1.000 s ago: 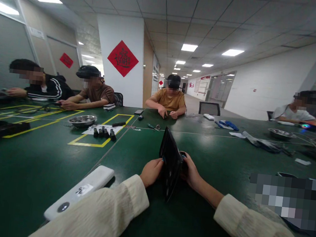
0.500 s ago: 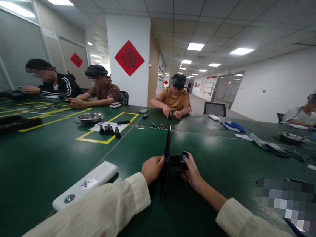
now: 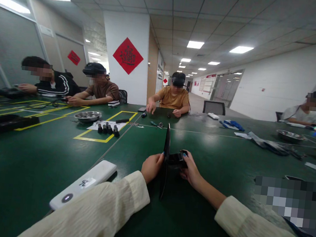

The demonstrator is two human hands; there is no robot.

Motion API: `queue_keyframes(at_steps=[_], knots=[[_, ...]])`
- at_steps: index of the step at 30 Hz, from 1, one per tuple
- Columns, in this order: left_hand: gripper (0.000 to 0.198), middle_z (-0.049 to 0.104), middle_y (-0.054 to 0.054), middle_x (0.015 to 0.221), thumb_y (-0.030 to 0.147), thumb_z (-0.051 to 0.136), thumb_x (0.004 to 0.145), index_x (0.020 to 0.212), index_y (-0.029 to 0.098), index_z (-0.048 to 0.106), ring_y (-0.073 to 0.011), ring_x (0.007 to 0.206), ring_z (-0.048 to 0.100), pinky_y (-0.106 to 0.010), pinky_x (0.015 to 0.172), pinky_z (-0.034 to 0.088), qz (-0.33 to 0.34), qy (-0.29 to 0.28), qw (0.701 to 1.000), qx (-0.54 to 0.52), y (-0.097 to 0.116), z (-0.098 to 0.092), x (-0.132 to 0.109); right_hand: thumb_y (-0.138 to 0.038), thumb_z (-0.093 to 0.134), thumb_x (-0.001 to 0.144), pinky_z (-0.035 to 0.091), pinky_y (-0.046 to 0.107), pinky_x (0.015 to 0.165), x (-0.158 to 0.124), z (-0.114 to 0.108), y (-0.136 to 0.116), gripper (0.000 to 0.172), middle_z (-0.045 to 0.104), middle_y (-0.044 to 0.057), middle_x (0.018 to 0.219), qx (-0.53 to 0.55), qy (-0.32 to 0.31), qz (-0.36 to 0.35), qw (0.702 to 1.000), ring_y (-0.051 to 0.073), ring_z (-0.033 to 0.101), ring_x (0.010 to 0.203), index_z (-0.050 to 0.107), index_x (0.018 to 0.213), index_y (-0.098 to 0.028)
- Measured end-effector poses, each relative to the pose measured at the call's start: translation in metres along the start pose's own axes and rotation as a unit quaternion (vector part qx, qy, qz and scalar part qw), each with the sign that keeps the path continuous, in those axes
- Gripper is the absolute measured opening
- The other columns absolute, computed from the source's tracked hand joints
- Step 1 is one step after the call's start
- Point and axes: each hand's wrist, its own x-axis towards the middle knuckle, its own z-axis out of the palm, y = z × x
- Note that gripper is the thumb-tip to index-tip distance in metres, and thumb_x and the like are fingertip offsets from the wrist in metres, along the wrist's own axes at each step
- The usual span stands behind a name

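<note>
A thin black panel [image 3: 166, 150] stands on edge on the green table [image 3: 42, 158], seen nearly edge-on. My left hand [image 3: 151, 167] grips its lower left side with curled fingers. My right hand [image 3: 190, 169] is closed on a small black part [image 3: 176, 159] that sits against the panel's right face. Both arms wear cream knitted sleeves.
A white power bank [image 3: 83, 184] lies by my left forearm. Farther off are a yellow taped rectangle with small black parts [image 3: 107, 129], a metal bowl [image 3: 86, 116] and hand tools [image 3: 155, 124]. Several people sit around the table; one across reaches toward a small object.
The panel has turned from angled to nearly edge-on to me. The person across has stretched one hand out over the table. My hands keep their grip.
</note>
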Motion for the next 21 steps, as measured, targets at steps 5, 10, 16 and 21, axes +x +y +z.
queue_keyframes(at_steps=[5,10,16,21], knots=[[0.052,0.069,-0.014,0.093,0.040,0.026,0.091,0.090,0.013,0.070,-0.0237,0.087,0.062,-0.029,0.071,0.043,0.014,-0.001,1.000,0.010,-0.0004,-0.0005,-0.0001,-0.053,0.046,0.077,0.020,0.013,0.030,-0.0017,-0.0003,-0.0022,0.040,0.046,-0.007,0.063,-0.006,-0.009,0.003,1.000,0.005,0.038,0.036,0.035,0.106,-0.027],[0.047,0.069,-0.011,0.095,0.035,0.026,0.091,0.091,0.015,0.069,-0.0220,0.087,0.062,-0.027,0.072,0.043,0.022,-0.010,1.000,0.011,-0.0012,0.0001,0.0004,-0.054,0.045,0.079,0.021,0.014,0.029,-0.0004,-0.0029,0.0010,0.039,0.046,-0.007,0.064,-0.009,-0.017,-0.003,1.000,0.005,0.039,0.036,0.036,0.107,-0.027],[0.046,0.069,-0.009,0.095,0.031,0.024,0.090,0.089,0.017,0.068,-0.0208,0.090,0.061,-0.026,0.075,0.043,-0.002,-0.017,0.999,0.033,0.0044,-0.0034,-0.0012,-0.052,0.047,0.078,0.022,0.013,0.030,-0.0011,-0.0038,0.0012,0.039,0.047,-0.007,0.067,-0.001,-0.014,-0.003,1.000,0.005,0.039,0.038,0.037,0.107,-0.028],[0.040,0.068,-0.010,0.097,0.028,0.029,0.087,0.088,0.017,0.067,-0.0215,0.092,0.060,-0.027,0.076,0.042,-0.006,-0.031,0.998,0.050,0.0071,-0.0056,-0.0019,-0.053,0.047,0.077,0.021,0.013,0.030,-0.0012,-0.0030,0.0002,0.040,0.048,-0.006,0.067,0.001,-0.008,0.004,1.000,0.005,0.041,0.038,0.037,0.108,-0.028]])
